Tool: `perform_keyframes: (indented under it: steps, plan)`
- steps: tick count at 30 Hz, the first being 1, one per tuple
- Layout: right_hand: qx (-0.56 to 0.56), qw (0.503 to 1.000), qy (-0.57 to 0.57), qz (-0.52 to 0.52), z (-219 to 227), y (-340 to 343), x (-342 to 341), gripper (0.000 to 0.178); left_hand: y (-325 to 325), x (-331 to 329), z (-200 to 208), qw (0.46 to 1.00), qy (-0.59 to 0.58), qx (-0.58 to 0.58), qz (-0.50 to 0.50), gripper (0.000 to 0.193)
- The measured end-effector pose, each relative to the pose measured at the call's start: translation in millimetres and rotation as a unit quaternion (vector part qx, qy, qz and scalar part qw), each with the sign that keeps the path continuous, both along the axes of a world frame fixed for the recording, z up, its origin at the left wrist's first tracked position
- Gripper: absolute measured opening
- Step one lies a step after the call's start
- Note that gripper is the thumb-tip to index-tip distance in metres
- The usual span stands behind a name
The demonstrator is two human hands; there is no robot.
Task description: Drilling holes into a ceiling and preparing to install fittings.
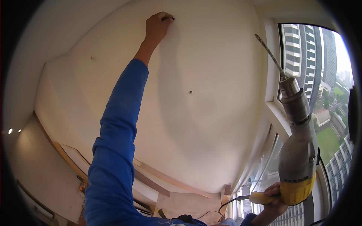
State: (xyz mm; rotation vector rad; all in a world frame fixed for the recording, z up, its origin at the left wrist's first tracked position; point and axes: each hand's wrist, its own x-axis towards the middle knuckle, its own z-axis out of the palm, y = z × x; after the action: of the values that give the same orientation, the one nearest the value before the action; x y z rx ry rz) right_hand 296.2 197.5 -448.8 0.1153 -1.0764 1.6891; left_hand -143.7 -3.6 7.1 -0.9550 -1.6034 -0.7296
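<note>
My left arm, in a blue sleeve, reaches up to the pale wall (222,64). At the wall my left hand (156,28) is closed, its fingers pinching a small dark thing (172,18) whose tip pokes out to the right. Most of that thing is hidden, so its kind is unclear. Low on the right, my right hand (274,199) grips the handle of a corded power drill (298,150) with a grey and yellow body. The drill stands tilted upward, its long bit (269,54) pointing up and left, apart from the wall and in front of the window.
A small dark hole or plug (190,92) marks the wall, with a fainter spot (92,58) further left. The window (301,49) at the right looks out on tall buildings far below. A cord (230,202) hangs from the drill handle. Wooden trim (177,179) runs along below.
</note>
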Motion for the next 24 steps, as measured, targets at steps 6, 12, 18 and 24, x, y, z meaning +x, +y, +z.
perform_keyframes:
  steps: [6, 12, 18, 24]
  plan:
    - [-0.174, 0.982, 0.043, 0.054, -47, 5, -29, 0.050, 4, -13, -11, 0.997, 0.079, 0.017, 0.014, 0.020]
    - [-0.079, 0.992, -0.025, 0.100, -40, 9, -39, 0.054, 10, -8, -18, 0.995, 0.094, 0.036, 0.007, 0.016]
    - [0.008, 0.997, -0.038, 0.065, -65, 21, -60, 0.059, 12, -11, -18, 0.995, 0.098, 0.032, 0.010, 0.016]
    - [0.028, 0.997, -0.023, 0.069, -94, 29, -76, 0.052, 11, -14, -19, 0.993, 0.111, 0.034, -0.013, 0.017]
